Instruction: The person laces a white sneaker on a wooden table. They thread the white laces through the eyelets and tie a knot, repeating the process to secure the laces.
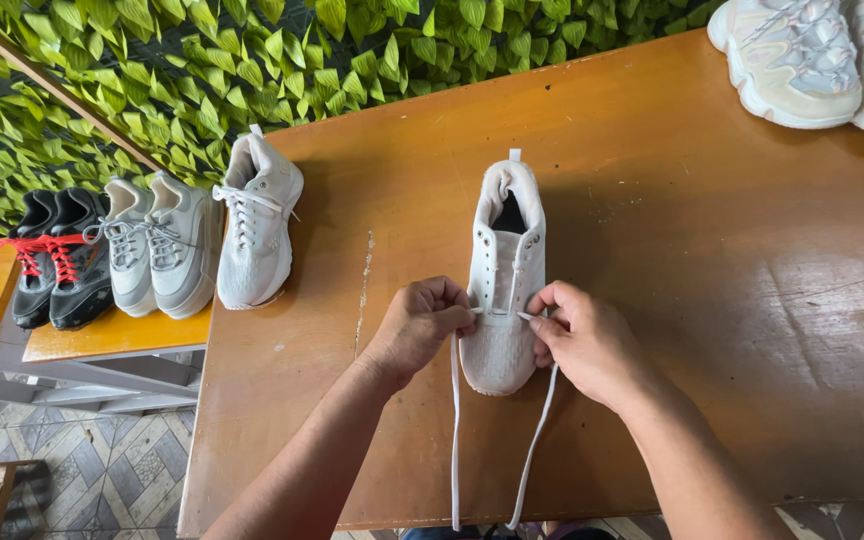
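White sneaker (503,270) at frame centre, toe between both hands — left hand (417,325) and right hand (584,340) each pinch the white lace (454,440) at the lowest eyelets; ends dangle down.

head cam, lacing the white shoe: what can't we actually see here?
- Fingertips of the left hand and right hand: curled under, so each grip on the white lace is hidden.
- Lace ends: run past the table edge to the bottom frame edge.
- White shoe toe sides: covered by both hands.
- Pale shoes, top right: cut off by the frame.
- Which eyelets are threaded: too small to tell.
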